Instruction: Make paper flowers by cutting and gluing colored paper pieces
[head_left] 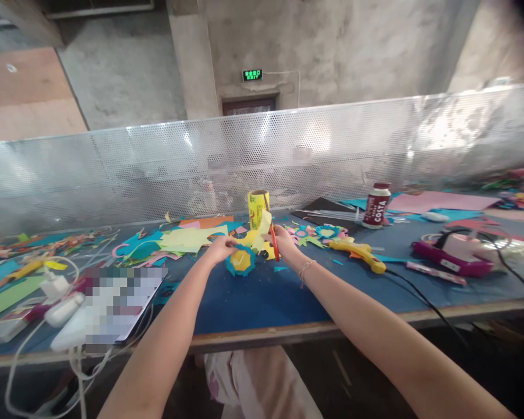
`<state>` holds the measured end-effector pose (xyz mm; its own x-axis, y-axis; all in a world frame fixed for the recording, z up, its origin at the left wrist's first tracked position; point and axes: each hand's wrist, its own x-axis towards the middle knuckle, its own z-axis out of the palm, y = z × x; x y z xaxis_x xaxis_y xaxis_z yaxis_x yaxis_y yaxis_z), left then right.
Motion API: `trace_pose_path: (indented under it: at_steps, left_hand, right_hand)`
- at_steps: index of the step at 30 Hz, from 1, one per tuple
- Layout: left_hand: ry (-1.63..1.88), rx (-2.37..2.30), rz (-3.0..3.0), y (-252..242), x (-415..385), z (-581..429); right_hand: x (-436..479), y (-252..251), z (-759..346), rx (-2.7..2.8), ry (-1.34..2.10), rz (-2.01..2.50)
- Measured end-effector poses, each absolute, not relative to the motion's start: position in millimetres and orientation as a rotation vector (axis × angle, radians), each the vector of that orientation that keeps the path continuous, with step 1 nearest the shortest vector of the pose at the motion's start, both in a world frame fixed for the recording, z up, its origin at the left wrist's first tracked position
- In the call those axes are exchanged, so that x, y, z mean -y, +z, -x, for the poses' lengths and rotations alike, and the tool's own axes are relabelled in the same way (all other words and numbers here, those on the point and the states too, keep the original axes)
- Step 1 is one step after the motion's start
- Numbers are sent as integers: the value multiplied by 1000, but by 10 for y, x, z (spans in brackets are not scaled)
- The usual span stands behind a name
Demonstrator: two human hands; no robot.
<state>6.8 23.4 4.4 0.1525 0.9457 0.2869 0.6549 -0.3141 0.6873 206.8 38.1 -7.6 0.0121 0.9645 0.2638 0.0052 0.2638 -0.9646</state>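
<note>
My left hand (222,248) is closed, its fingertips pinching what looks like the edge of yellow paper (262,233); the exact grip is blurred. Just below those fingers is a round blue paper piece with a yellow centre (240,260), and I cannot tell whether the hand touches it. Red-handled scissors (275,244) are gripped in my right hand (283,241), beside the upright end of the yellow paper. Behind both hands stands a yellow cylindrical can (257,206).
Coloured paper scraps (183,237) cover the table's middle. To the right are a yellow glue gun (360,254) with a cord, a dark red bottle (376,206) and a purple case (452,256). A tablet (142,302) and white cables lie left. A perforated metal screen (157,174) stands behind.
</note>
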Motion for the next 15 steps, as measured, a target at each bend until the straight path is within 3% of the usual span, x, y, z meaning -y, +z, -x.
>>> trace_pose_path:
  at_steps: [6, 15]
  left_hand:
    - [1736, -1458, -2323, 169, -233, -3]
    - [2092, -1262, -2448, 273, -17, -8]
  right_hand:
    - [-407, -71, -2134, 1253, 866, 987]
    - [-373, -44, -2120, 1235, 935, 1015]
